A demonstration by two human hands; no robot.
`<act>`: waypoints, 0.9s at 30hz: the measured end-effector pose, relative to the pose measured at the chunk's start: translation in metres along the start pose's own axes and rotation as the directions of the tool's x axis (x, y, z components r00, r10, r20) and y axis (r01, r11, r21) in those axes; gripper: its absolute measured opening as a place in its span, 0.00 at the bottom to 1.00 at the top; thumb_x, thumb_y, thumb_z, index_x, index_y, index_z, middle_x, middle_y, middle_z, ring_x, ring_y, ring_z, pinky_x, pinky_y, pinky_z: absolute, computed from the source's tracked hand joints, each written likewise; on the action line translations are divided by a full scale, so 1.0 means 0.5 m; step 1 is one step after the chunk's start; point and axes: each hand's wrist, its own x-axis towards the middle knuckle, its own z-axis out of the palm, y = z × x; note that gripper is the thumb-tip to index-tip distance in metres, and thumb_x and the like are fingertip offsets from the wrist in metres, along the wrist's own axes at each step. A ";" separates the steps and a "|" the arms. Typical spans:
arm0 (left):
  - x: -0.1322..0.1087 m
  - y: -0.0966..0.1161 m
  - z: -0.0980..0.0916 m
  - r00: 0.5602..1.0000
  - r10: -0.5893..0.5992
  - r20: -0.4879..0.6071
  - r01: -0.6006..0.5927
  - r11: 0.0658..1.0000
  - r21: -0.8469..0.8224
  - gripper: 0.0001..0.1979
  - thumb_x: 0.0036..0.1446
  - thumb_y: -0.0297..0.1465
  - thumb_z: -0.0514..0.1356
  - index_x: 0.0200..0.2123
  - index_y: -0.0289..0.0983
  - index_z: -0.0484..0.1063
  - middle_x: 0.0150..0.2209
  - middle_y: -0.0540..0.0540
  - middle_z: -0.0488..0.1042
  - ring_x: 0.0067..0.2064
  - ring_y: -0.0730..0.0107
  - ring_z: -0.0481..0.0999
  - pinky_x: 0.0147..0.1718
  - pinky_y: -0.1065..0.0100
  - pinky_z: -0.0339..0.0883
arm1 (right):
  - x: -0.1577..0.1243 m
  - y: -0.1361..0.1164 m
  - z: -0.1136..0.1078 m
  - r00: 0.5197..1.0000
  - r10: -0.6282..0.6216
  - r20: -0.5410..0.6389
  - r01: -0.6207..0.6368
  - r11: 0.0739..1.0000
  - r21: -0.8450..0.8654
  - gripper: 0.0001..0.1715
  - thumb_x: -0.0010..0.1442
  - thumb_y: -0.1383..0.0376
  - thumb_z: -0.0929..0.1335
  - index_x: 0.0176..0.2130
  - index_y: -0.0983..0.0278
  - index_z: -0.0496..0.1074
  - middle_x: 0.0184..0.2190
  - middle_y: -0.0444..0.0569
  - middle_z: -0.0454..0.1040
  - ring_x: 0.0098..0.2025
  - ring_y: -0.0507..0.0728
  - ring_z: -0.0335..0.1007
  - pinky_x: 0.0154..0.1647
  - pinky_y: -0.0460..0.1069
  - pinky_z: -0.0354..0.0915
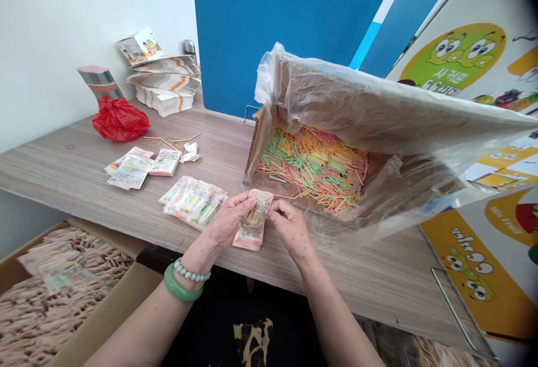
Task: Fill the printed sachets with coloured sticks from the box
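Note:
My left hand grips a small clear printed packet, thumb on top. Coloured sticks show through its film. At the packet's right edge, the fingertips of my right hand are pinched together on it. Under it lies a stack of flat packets with orange-striped edges. Left of my left hand, a row of overlapping packets holds coloured sticks. Behind my right hand, a plastic-lined carton lies on its side with its opening toward me, holding a heap of thin pink, yellow, orange and green sticks.
More packets lie farther left, near a crumpled tissue and a red plastic bag. Folded cartons are stacked at the back. Below the table's left edge stands an open box full of packets. Printed boxes stand right.

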 end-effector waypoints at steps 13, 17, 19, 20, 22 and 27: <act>-0.021 0.034 -0.087 0.896 0.301 -0.328 -0.041 0.790 0.612 0.12 0.53 0.34 0.63 0.21 0.36 0.68 0.21 0.53 0.64 0.25 0.73 0.61 0.26 0.70 0.54 | -0.043 -0.049 0.058 0.960 0.269 -0.084 -0.231 0.583 -0.779 0.17 0.67 0.55 0.61 0.44 0.64 0.69 0.35 0.54 0.76 0.39 0.61 0.72 0.42 0.53 0.60; -0.004 -0.012 -0.106 0.849 0.498 -0.179 0.168 0.067 0.984 0.09 0.62 0.28 0.55 0.35 0.37 0.75 0.35 0.43 0.72 0.38 0.60 0.70 0.36 0.63 0.60 | -0.054 -0.031 0.101 0.965 0.261 -0.030 -0.133 0.391 -0.911 0.31 0.65 0.51 0.64 0.58 0.69 0.63 0.46 0.63 0.75 0.48 0.68 0.70 0.49 0.58 0.59; -0.001 -0.023 -0.108 0.860 0.494 -0.131 0.258 -0.198 0.946 0.14 0.64 0.27 0.51 0.46 0.37 0.75 0.42 0.38 0.72 0.42 0.54 0.71 0.39 0.60 0.61 | -0.055 -0.022 0.117 0.973 0.230 -0.016 -0.106 0.382 -0.918 0.36 0.64 0.51 0.65 0.63 0.68 0.59 0.49 0.64 0.73 0.51 0.69 0.68 0.51 0.59 0.59; -0.001 -0.024 -0.108 0.862 0.492 -0.125 0.287 -0.271 0.919 0.16 0.65 0.27 0.50 0.50 0.37 0.73 0.44 0.36 0.72 0.43 0.52 0.71 0.39 0.58 0.61 | -0.054 -0.019 0.120 0.973 0.229 -0.016 -0.106 0.386 -0.916 0.37 0.64 0.51 0.66 0.63 0.68 0.59 0.49 0.63 0.72 0.52 0.69 0.68 0.51 0.59 0.59; -0.006 -0.018 -0.106 0.852 0.512 -0.105 0.315 -0.343 0.885 0.18 0.65 0.27 0.49 0.52 0.37 0.72 0.48 0.33 0.71 0.46 0.48 0.71 0.41 0.56 0.61 | -0.051 -0.015 0.120 0.971 0.240 -0.017 -0.116 0.404 -0.908 0.35 0.63 0.51 0.66 0.62 0.66 0.60 0.49 0.62 0.72 0.52 0.69 0.68 0.52 0.59 0.59; -0.039 -0.014 -0.073 0.901 0.429 -0.057 0.241 -0.387 0.890 0.17 0.67 0.29 0.47 0.43 0.36 0.76 0.44 0.34 0.75 0.46 0.47 0.74 0.43 0.54 0.62 | -0.052 -0.017 0.108 0.963 0.270 -0.012 -0.130 0.423 -0.897 0.34 0.64 0.52 0.66 0.62 0.65 0.60 0.49 0.62 0.72 0.53 0.69 0.68 0.53 0.59 0.59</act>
